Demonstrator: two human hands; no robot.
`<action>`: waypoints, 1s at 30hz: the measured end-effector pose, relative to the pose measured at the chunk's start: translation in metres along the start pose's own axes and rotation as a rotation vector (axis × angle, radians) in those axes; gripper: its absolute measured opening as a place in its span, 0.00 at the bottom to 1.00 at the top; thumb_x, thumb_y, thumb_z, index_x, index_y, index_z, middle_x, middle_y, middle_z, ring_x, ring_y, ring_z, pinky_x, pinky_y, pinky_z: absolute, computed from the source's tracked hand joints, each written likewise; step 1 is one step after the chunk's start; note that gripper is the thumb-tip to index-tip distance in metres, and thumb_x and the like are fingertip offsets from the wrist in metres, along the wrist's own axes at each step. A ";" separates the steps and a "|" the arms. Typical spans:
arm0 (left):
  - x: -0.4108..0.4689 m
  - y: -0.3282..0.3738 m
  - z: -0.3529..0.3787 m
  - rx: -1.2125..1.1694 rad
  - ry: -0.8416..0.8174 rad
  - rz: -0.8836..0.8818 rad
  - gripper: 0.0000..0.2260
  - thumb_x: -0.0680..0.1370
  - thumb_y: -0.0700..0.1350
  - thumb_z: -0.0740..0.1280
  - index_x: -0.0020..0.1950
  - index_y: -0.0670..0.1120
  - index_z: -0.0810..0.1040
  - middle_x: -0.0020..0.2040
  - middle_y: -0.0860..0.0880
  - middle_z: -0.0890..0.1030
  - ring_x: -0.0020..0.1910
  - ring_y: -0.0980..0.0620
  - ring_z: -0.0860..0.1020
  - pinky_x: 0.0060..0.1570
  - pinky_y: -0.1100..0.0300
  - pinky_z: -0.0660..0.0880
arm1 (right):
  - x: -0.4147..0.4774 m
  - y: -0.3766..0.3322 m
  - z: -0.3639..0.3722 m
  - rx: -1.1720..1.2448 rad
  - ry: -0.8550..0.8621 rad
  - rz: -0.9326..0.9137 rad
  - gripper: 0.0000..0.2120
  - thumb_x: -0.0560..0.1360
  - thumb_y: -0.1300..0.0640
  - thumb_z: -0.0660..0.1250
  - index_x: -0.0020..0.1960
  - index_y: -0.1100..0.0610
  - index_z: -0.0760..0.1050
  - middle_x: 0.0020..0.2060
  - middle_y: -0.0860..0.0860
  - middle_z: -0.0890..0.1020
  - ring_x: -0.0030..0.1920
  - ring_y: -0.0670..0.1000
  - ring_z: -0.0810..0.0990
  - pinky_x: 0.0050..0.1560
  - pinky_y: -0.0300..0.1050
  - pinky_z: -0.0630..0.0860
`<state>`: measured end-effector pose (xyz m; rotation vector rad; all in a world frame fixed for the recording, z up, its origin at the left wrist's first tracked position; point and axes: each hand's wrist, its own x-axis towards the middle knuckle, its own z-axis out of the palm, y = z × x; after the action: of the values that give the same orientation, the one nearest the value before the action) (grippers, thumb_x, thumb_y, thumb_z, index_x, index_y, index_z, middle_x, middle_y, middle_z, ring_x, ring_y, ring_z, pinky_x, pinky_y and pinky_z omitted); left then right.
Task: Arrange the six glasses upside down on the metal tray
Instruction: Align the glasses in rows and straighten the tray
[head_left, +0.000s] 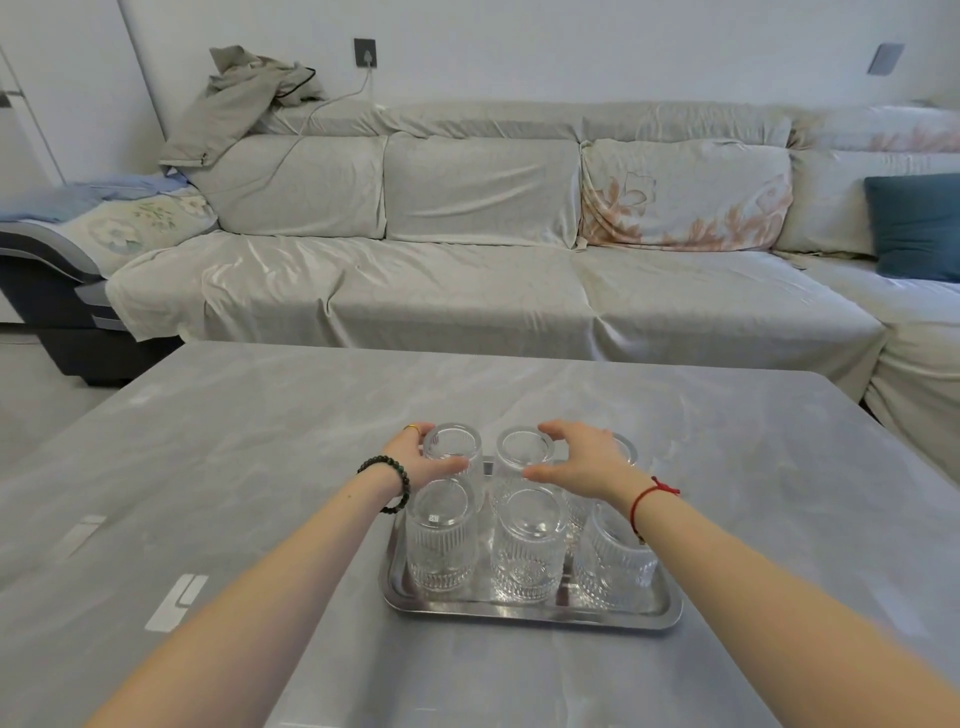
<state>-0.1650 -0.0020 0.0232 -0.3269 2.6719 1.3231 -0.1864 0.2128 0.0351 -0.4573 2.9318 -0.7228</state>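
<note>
so the grey table (260, 441) carries everything, with a covered sofa (467, 234) behind it. near its front edge sits the tray (524, 616), long side running left to right, and six ribbed glasses stand on it mouth down in two rows of three. the front row, left glass (441, 540), middle glass (529, 545) and right glass (615, 566), stands free of the hands, upright on their rims. the back row lies straight ahead of the hands, beyond the front row. the left hand (415, 457) wraps the back left glass (453, 452) from its left side, fingers curled round it, thumb on the near face. the right hand (582, 460) is spread, not closed on anything; its thumb and fingers span the gap between the back middle glass (523, 452) and the back right glass (626, 449), which it partly hides, and i cannot tell if it touches either. by my reading the set is nearly done; only small nudges to square the back row remain, each hand nearest its own side
</note>
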 end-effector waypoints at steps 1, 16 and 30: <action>-0.001 0.001 0.000 0.001 -0.006 0.002 0.34 0.68 0.52 0.72 0.68 0.44 0.61 0.68 0.44 0.69 0.64 0.47 0.71 0.63 0.54 0.69 | -0.001 0.000 -0.001 0.016 -0.002 -0.008 0.34 0.68 0.43 0.69 0.69 0.53 0.63 0.67 0.50 0.71 0.68 0.52 0.68 0.73 0.61 0.52; -0.054 -0.046 -0.006 -0.095 -0.115 0.046 0.54 0.54 0.69 0.71 0.71 0.45 0.56 0.71 0.50 0.64 0.70 0.54 0.62 0.71 0.56 0.59 | -0.027 0.068 -0.035 0.433 -0.053 0.190 0.35 0.66 0.56 0.75 0.68 0.59 0.63 0.64 0.57 0.73 0.61 0.56 0.74 0.59 0.49 0.73; -0.064 -0.054 0.019 -0.113 -0.053 0.154 0.36 0.63 0.49 0.77 0.66 0.47 0.64 0.57 0.53 0.73 0.64 0.53 0.70 0.61 0.63 0.64 | -0.068 0.034 -0.019 0.444 0.462 -0.102 0.23 0.67 0.56 0.73 0.60 0.52 0.71 0.55 0.52 0.78 0.56 0.53 0.77 0.59 0.49 0.74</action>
<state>-0.0886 -0.0105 -0.0153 -0.0975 2.6300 1.5076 -0.1342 0.2711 0.0370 -0.4424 3.0056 -1.6416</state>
